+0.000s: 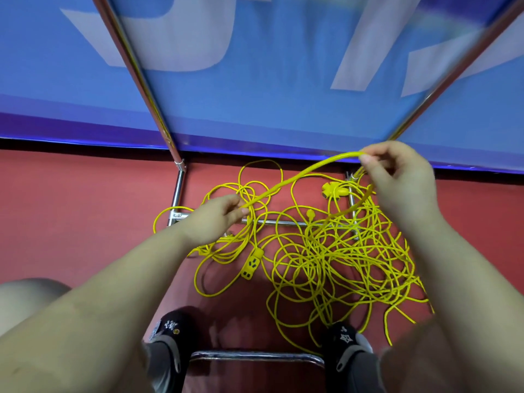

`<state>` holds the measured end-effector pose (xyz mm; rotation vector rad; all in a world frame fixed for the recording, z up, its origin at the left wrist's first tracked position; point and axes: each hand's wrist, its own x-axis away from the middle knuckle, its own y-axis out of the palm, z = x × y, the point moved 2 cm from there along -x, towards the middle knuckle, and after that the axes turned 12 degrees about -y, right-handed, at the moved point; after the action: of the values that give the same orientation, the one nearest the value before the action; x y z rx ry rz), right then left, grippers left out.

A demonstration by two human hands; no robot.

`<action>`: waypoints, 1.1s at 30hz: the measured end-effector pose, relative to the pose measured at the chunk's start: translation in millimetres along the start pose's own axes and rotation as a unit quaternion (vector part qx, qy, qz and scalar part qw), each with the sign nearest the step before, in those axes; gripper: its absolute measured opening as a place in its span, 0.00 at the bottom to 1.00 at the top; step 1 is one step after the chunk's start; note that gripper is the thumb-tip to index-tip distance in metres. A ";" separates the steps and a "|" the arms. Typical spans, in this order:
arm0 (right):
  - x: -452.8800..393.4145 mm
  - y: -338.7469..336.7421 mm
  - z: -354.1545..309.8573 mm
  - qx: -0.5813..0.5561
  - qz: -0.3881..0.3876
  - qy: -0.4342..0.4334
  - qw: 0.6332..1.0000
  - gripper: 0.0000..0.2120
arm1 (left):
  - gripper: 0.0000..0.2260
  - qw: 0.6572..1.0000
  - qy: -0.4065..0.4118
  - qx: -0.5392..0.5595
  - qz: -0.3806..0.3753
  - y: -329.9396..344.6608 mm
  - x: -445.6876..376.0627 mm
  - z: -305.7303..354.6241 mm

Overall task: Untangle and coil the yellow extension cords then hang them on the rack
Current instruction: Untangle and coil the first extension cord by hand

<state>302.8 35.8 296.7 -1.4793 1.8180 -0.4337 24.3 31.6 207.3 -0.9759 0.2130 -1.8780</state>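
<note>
The person is standing over a tangle of yellow cords [326, 256] lying on the red floor [71, 208], spread across the base bars of a metal rack [178, 191]. Both hands are lifting one strand [297, 173] clear of the heap. The right hand [399, 177] is pinching it high, its fingers [368, 160] closed on the cord near the blue banner [255, 95], while the left hand [215, 219] is gripping the same strand lower down, fingers curled round it. Holding the length taut between two hands is likely meant to show where it is running through the knots below. A socket block [251, 265] is lying near the middle of the pile, and a round yellow hub [336, 190] is sitting further back by a rack bar. Most of the cord is still tangled on the floor, none coiled or hung yet. Two dark shoes [173, 327] are standing at the near edge, one touching loose loops, which could be snagging when the strand is pulled.
</note>
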 end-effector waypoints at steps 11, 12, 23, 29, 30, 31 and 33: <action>33.8 55.5 -27.4 -0.057 -0.290 -0.010 0.955 0.13 | 0.10 0.988 0.125 0.094 0.013 6.1 11.0 48.9; 34.3 59.6 -29.6 -0.069 -0.292 0.001 0.954 0.09 | 0.09 0.985 0.136 0.101 0.020 5.3 11.0 52.8; 25.6 50.6 -45.1 -0.132 -0.199 -0.053 0.969 0.07 | 0.30 0.996 0.048 0.073 -0.029 4.1 2.9 26.9; 8.0 27.5 -20.9 -0.128 -0.044 0.003 0.991 0.08 | 0.16 0.999 -0.026 0.034 0.017 1.6 -4.8 7.7; 6.4 26.8 -12.4 -0.097 -0.039 0.016 0.994 0.07 | 0.16 0.998 -0.017 0.052 0.026 0.2 -4.4 11.0; 5.7 26.6 -4.8 -0.061 -0.044 0.030 0.997 0.05 | 0.16 0.997 -0.007 0.070 0.033 -1.3 -3.2 15.4; 6.6 28.3 3.3 -0.005 -0.062 0.055 0.997 0.12 | 0.18 0.994 0.012 0.101 0.049 -3.2 -2.2 21.2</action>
<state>285.2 38.0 273.4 -1.6099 1.8201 -0.5775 37.5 40.4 221.8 -0.7914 0.0814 -1.7827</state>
